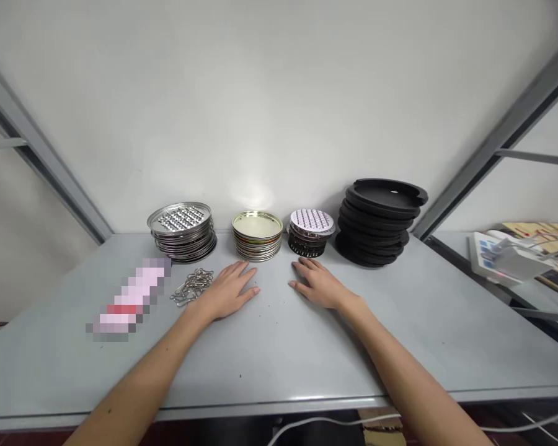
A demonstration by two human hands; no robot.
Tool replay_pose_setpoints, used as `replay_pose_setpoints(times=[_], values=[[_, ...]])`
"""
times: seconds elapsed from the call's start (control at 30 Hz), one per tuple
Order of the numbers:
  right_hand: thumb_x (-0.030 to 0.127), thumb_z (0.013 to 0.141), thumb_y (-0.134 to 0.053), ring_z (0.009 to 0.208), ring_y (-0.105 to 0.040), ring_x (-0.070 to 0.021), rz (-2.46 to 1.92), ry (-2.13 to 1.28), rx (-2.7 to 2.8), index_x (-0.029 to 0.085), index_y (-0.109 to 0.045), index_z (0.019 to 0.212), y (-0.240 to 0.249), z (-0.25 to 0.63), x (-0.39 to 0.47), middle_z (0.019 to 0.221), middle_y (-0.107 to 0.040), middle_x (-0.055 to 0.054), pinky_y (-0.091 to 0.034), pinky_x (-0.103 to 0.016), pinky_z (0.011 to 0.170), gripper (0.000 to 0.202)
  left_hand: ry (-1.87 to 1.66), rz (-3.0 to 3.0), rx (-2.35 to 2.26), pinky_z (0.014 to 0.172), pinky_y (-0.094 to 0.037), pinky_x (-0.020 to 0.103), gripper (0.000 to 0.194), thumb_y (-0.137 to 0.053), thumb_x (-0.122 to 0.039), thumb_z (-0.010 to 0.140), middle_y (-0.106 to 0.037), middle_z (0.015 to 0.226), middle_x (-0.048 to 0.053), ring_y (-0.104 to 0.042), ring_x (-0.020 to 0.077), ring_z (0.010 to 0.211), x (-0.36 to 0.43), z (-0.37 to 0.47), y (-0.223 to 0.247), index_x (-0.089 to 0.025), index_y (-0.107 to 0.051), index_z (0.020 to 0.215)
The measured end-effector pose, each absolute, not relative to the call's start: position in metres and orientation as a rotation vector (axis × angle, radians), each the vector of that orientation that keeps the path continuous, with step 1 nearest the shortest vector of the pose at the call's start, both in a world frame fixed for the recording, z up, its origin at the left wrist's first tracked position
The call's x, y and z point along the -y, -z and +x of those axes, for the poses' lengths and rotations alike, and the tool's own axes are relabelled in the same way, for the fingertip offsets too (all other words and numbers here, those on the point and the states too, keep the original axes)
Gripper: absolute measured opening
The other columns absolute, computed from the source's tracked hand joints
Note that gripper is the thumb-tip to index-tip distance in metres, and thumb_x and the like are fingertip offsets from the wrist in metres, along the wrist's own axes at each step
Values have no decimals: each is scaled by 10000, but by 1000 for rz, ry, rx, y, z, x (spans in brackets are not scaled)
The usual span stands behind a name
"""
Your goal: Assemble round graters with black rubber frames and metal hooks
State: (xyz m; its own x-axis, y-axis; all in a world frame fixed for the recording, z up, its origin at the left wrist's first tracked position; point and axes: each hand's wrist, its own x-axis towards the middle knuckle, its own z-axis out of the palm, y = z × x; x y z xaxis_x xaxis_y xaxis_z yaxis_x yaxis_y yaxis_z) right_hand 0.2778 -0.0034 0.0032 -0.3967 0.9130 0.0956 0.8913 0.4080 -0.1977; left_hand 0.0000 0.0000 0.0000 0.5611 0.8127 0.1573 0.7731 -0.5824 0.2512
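My left hand [233, 289] lies flat on the grey tabletop, thumb apart from the fingers and nothing in it. Right beside it is a small pile of wire clips [193, 287]. My right hand [317, 284] also rests flat and empty, in front of a short stack of round grater-like discs [312, 222]. Between the hands, farther back, stands a stack of shallow round metal lids [257, 225] with a pale gold inside. A wider stack of silver discs with raised, punched tops [181, 219] is at the back left. Black round trays with notched rims [376, 217] are piled at the back right.
A pixelated pinkish long object [132, 297] lies on the left of the tabletop [279, 353]. A white wall is behind, with grey metal frame posts [497, 136] on both sides. A power strip [488, 254] with cables is at the far right. A white cable [335, 422] runs below the front edge.
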Motion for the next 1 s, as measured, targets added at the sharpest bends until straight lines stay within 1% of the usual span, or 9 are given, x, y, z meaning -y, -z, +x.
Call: replay_pose_setpoints(times=[0.1, 0.2, 0.23, 0.3, 0.4, 0.47, 0.57, 0.7, 1.0], values=[[484, 913, -432, 1318, -388, -319, -1589, -169, 2469, 114, -473, 1336, -2, 278, 2, 1423, -423, -200, -350, -432, 1055, 564, -806, 2658, -1408, 1028, -396, 432, 380, -451, -403, 931, -537, 1300, 149, -475, 288, 1233, -2, 10, 0, -156, -614, 1168], [482, 912, -432, 1298, -404, -315, -1583, -178, 2455, 120, -477, 1331, -1, 279, 1, 1403, -443, -191, -355, -425, 1046, 555, -1402, 2558, -1474, 926, -464, 384, 211, -481, -268, 910, -606, 1017, 99, -557, 234, 1024, -6, 23, -12, -174, -645, 1003], [479, 912, -435, 1290, -410, -313, -1585, -181, 2448, 121, -478, 1331, -2, 279, 0, 1396, -448, -189, -355, -424, 1045, 553, -1542, 2505, -1510, 911, -470, 384, 195, -489, -254, 904, -601, 993, 95, -557, 233, 1004, -9, 26, -18, -175, -639, 1001], [474, 910, -441, 1276, -423, -307, -1583, -188, 2438, 125, -480, 1329, -2, 279, 0, 1386, -457, -185, -355, -418, 1043, 546, -1671, 2473, -1546, 940, -457, 396, 230, -490, -233, 900, -594, 1053, 107, -545, 241, 1046, -17, 29, -29, -170, -610, 1086], [468, 912, -442, 1259, -438, -298, -1582, -192, 2432, 128, -482, 1327, -3, 280, 0, 1374, -467, -180, -355, -408, 1040, 538, -1505, 2640, -1500, 1059, -361, 466, 335, -458, -213, 911, -524, 1314, 129, -424, 283, 1270, -36, 27, -37, -167, -546, 1231], [467, 912, -443, 1250, -446, -294, -1584, -193, 2432, 131, -485, 1325, -3, 281, 0, 1367, -474, -176, -357, -402, 1037, 534, -1331, 2690, -1501, 1094, -296, 534, 294, -440, -231, 928, -510, 1365, 113, -313, 321, 1366, -49, 23, -35, -174, -603, 1165], [460, 910, -454, 1241, -451, -292, -1580, -191, 2434, 138, -486, 1323, -3, 281, -1, 1360, -480, -173, -363, -400, 1028, 524, -1230, 2634, -1421, 1095, -311, 534, 297, -386, -242, 960, -611, 1258, 80, -391, 291, 1336, -62, 17, -25, -193, -641, 1105], [454, 912, -454, 1241, -445, -293, -1579, -194, 2430, 142, -485, 1321, -4, 280, 0, 1358, -480, -171, -361, -401, 1024, 515, -1305, 2587, -1303, 1087, -366, 472, 288, -397, -235, 956, -662, 1170, 64, -478, 252, 1276, -67, 11, -16, -198, -658, 1073], [455, 915, -443, 1241, -443, -295, -1591, -204, 2429, 128, -477, 1328, -6, 279, 1, 1363, -474, -177, -357, -405, 1028, 528, -1391, 2518, -1229, 1052, -434, 412, 304, -384, -197, 946, -692, 1105, 51, -495, 234, 1277, -64, 9, -19, -191, -669, 1048]])
